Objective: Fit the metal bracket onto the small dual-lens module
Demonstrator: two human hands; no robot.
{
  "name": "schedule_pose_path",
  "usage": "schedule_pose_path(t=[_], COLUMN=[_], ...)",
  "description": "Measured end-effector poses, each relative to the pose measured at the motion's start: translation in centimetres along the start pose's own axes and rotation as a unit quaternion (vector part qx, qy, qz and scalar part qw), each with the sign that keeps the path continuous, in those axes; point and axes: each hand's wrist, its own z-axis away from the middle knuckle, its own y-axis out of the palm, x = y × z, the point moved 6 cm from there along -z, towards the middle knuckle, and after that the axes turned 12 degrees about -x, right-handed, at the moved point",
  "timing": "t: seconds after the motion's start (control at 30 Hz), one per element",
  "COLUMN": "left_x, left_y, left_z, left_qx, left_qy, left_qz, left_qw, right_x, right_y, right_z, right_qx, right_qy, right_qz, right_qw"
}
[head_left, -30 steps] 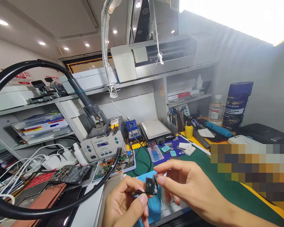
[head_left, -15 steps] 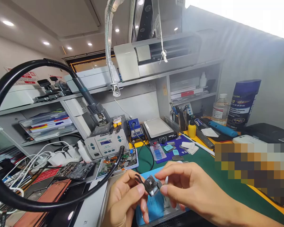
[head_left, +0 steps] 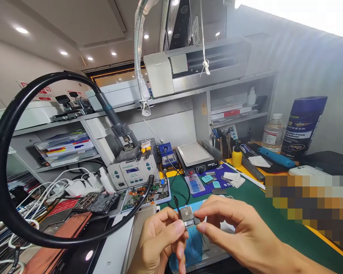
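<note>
Both of my hands pinch one small square electronic module [head_left: 188,215] with a thin black flex cable curling up from its left side. My left hand [head_left: 159,241] grips it from the left with thumb and forefinger. From the right, my right hand [head_left: 231,232] holds its right edge between thumb and fingertips. The module's metal face is turned upward. Below the hands lies a blue mat [head_left: 193,243] on the green bench mat [head_left: 263,217].
A thick black hose [head_left: 5,152] loops from the rework station [head_left: 133,171] across the left. Nearby sit a parts tray [head_left: 147,194], a hot plate [head_left: 196,156], a yellow bottle [head_left: 236,158], a blue spray can [head_left: 304,125] and a clear bottle [head_left: 273,133]. Chargers and phone frames crowd the left.
The module has been turned in my fingers, its dark face giving way to a metal face. Both hands shifted slightly right along with the view.
</note>
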Motion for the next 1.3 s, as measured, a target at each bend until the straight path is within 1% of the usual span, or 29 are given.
schedule_pose_path(t=[0.1,0.27,0.53,0.7,0.83,0.97,1.1,1.3], left_x=[0.09,0.05,0.42,0.42,0.30,0.23,0.34,0.66], left_y=[-0.15,-0.22,-0.07,0.12,0.31,0.51,0.43,0.42], left_z=[-0.01,-0.02,-0.15,0.01,-0.01,-0.12,-0.11,-0.24], left_qx=[-0.012,-0.021,0.014,0.031,0.044,0.066,0.068,0.071], left_qy=[-0.005,-0.004,-0.023,-0.024,-0.034,-0.038,-0.035,-0.049], left_qz=[-0.023,-0.025,0.008,0.021,0.039,0.067,0.082,0.110], left_qw=[1.000,0.999,1.000,0.999,0.998,0.995,0.994,0.990], right_x=[0.18,0.28,0.73,0.84,0.78,0.64,0.47,0.62], right_y=[-0.07,0.09,0.18,0.07,-0.04,0.07,0.10,0.06], right_z=[0.07,0.34,0.45,0.65,0.75,0.63,0.53,0.42], right_qx=[-0.024,-0.025,-0.014,-0.027,-0.044,-0.042,-0.043,-0.045], right_qy=[-0.047,-0.091,-0.141,-0.161,-0.162,-0.142,-0.120,-0.115], right_qz=[0.006,0.010,0.022,0.016,0.020,0.017,0.017,-0.002], right_qw=[0.999,0.996,0.990,0.986,0.986,0.989,0.992,0.992])
